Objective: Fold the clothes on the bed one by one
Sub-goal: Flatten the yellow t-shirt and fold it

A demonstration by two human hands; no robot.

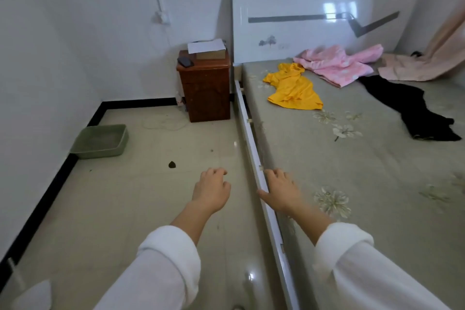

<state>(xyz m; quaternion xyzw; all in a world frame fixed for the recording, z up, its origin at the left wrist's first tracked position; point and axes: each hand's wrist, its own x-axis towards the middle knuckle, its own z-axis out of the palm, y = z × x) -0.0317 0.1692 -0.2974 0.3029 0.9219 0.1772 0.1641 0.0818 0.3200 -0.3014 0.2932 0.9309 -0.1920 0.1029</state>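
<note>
Looking across a flowered bed, clothes lying unfolded over its far half below the headboard: pink garment farthest back, black garment toward the right, yellow shirt nearest the left edge. Reaching out with both hands empty and fingers loosely bent, right hand above the bed's side rail, left hand above the floor.

Two hands, three garments, one nightstand, one basin.
</note>
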